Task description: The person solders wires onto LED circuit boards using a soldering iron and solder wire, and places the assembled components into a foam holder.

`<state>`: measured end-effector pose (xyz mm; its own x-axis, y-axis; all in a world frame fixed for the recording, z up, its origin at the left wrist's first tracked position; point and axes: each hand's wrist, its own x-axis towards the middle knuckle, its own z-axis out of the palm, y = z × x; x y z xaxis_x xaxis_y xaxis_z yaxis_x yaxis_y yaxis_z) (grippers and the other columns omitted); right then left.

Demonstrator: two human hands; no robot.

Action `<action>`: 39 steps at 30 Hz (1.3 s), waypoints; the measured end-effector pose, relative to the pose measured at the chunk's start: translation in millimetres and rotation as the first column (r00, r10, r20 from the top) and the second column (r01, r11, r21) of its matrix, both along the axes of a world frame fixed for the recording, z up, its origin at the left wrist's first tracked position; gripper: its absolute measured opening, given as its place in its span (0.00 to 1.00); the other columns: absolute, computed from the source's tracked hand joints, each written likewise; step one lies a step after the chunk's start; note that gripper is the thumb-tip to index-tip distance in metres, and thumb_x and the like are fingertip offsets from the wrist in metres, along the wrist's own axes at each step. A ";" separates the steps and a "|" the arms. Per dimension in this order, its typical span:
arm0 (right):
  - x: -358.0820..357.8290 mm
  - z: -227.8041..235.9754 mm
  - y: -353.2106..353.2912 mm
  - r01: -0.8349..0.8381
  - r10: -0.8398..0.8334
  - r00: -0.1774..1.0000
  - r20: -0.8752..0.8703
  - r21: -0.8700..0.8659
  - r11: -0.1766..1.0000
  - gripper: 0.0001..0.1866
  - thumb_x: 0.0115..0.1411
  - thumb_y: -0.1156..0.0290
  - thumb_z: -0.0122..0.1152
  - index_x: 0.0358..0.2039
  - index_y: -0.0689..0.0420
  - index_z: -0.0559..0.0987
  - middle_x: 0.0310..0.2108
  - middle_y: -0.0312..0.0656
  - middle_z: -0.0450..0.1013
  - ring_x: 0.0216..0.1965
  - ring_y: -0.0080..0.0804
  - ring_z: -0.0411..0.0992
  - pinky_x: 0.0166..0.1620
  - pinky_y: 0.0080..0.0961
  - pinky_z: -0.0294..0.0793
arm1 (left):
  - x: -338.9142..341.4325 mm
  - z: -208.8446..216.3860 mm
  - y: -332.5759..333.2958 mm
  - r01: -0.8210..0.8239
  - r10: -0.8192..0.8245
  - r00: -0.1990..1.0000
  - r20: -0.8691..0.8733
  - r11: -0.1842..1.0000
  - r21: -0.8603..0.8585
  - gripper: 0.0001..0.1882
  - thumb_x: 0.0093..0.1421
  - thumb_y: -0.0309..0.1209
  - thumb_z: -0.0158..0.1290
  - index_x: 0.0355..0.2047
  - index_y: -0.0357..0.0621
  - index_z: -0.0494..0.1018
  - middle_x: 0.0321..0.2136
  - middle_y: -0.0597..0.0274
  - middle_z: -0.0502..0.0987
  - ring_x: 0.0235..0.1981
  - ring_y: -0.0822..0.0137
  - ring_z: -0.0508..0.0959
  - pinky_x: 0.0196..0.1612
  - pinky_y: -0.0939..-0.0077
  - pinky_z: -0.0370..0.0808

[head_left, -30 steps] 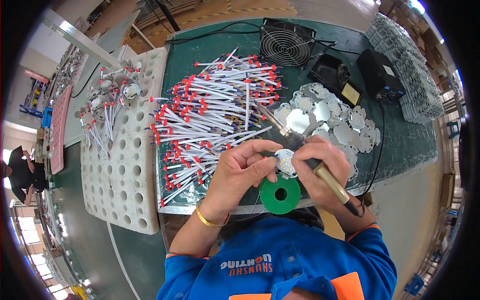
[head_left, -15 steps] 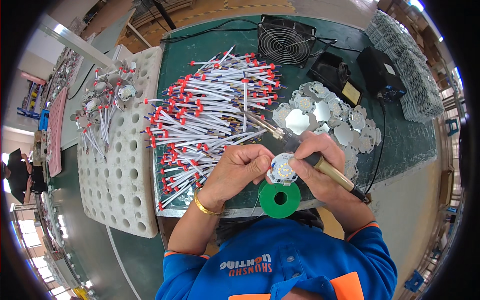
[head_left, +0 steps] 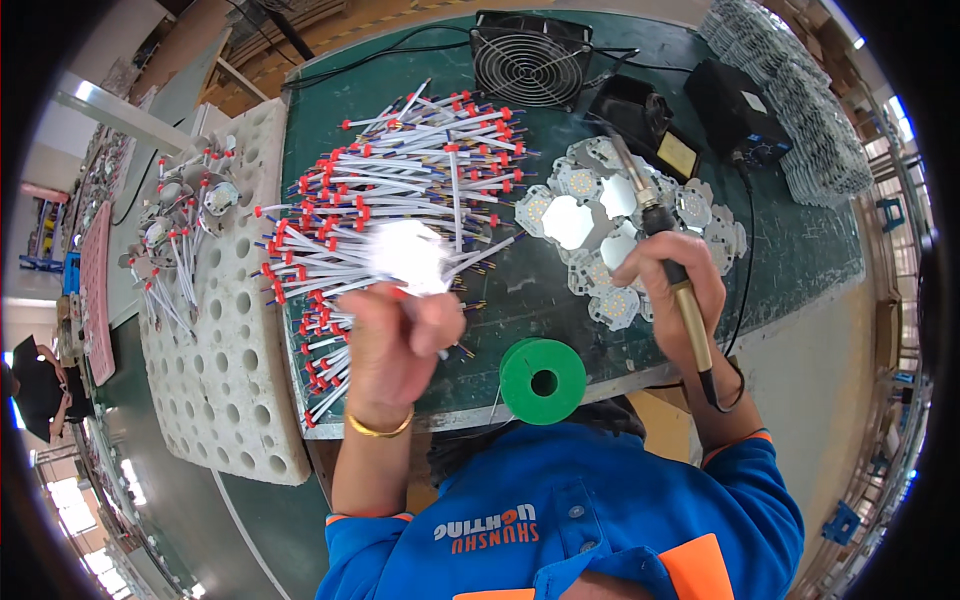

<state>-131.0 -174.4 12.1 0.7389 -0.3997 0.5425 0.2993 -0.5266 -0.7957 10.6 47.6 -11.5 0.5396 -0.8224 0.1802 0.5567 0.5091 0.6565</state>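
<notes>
Pinching a blurred LED board [head_left: 408, 256], our left hand [head_left: 390, 340] is left of the solder spool [head_left: 515, 385]; our right hand [head_left: 690, 275] clasps a soldering iron [head_left: 658, 217]

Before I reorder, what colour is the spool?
The spool is green, clearest in the head view.

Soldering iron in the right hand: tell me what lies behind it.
Behind the soldering iron, pale circuit boards show on both sides; whatever its shaft and the right hand cover cannot be seen.
</notes>
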 end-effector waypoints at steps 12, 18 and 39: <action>-14.1 -14.1 -27.0 -0.037 -0.143 0.968 -0.208 -0.678 0.734 0.21 0.41 0.76 0.65 0.37 0.56 0.68 0.36 0.44 0.72 0.37 0.42 0.67 0.40 0.37 0.62 | -2.2 45.7 25.2 -0.338 0.083 0.906 0.415 0.733 0.590 0.21 0.62 0.44 0.43 0.41 0.37 0.72 0.18 0.67 0.71 0.15 0.82 0.58 0.18 0.88 0.54; -8.3 -12.8 -24.8 -0.088 -0.151 0.954 -0.260 -0.721 0.688 0.22 0.40 0.73 0.65 0.38 0.55 0.69 0.31 0.42 0.68 0.36 0.41 0.65 0.39 0.38 0.60 | 5.0 50.9 2.1 -0.427 -0.084 0.797 0.598 0.623 0.656 0.11 0.57 0.24 0.47 0.40 0.36 0.73 0.23 0.66 0.74 0.23 0.79 0.69 0.29 0.85 0.67; 4.9 -5.5 -29.7 0.215 -0.204 0.975 0.092 -0.633 0.743 0.18 0.39 0.89 0.56 0.33 0.61 0.69 0.24 0.46 0.69 0.24 0.44 0.68 0.28 0.32 0.68 | -2.7 21.7 55.3 -0.744 0.127 0.608 0.784 0.434 0.507 0.14 0.49 0.15 0.45 0.36 0.36 0.74 0.32 0.61 0.78 0.29 0.75 0.74 0.34 0.82 0.70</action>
<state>-126.1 -204.0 6.6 0.6674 -0.1023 0.7377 0.1299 -0.9594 -0.2505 7.9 102.9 10.3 0.8906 -0.4494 0.0701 -0.2216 -0.2942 0.9297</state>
